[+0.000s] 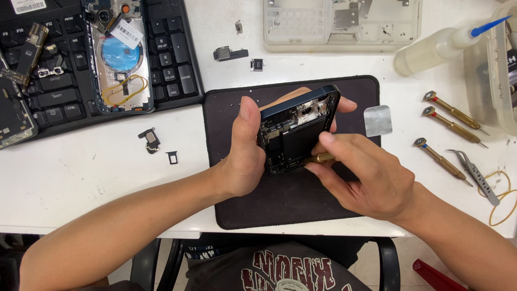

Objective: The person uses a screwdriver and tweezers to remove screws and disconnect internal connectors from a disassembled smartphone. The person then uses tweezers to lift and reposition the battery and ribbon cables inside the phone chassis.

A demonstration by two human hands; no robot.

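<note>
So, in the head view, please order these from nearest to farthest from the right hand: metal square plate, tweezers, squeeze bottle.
From the right hand:
1. Metal square plate, just above it, at the mat's edge.
2. Tweezers, to the right.
3. Squeeze bottle, far upper right.

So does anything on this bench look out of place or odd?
Yes: a second opened phone back shell and a bare circuit board lie on the black keyboard, an odd resting spot. Tiny loose parts sit scattered on the white table.

Right of your right hand point(371, 180) three screwdrivers point(451, 128) and tweezers point(476, 173) block the way; left of your left hand point(242, 153), bare table point(81, 178) past small parts point(148, 140).
</note>
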